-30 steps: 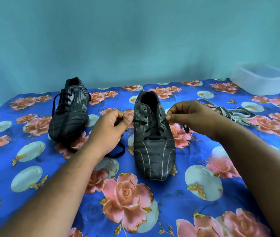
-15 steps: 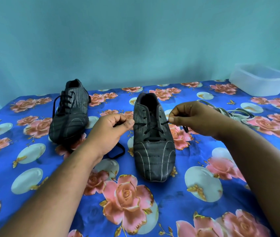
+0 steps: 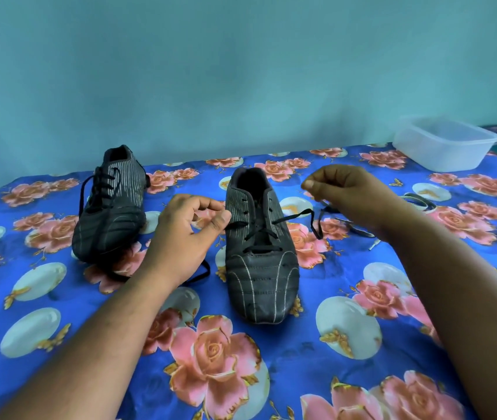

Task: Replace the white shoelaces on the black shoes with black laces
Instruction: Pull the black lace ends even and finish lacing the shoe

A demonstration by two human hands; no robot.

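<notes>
Near shoe: centre of frame, toe toward the camera; black lace crossed through the lower eyelets only, upper eyelets bare.
Left hand: just left of the shoe, thumb and forefinger pinching the left lace end at eyelet height.
Right hand: right of centre, raised above the shoe's collar, fingertips pressed together on nothing visible.
Change: a second ago pinched the right lace end close to the shoe; now lifted clear, that end draped loose over the shoe's side onto the surface.
Meaning: probably a regrip before threading the next eyelet; lacing roughly half done on this shoe.
Far shoe: upper left, already laced in black.
White laces: heaped at right behind the right wrist, off both shoes.
Plastic tub: upper right.
</notes>
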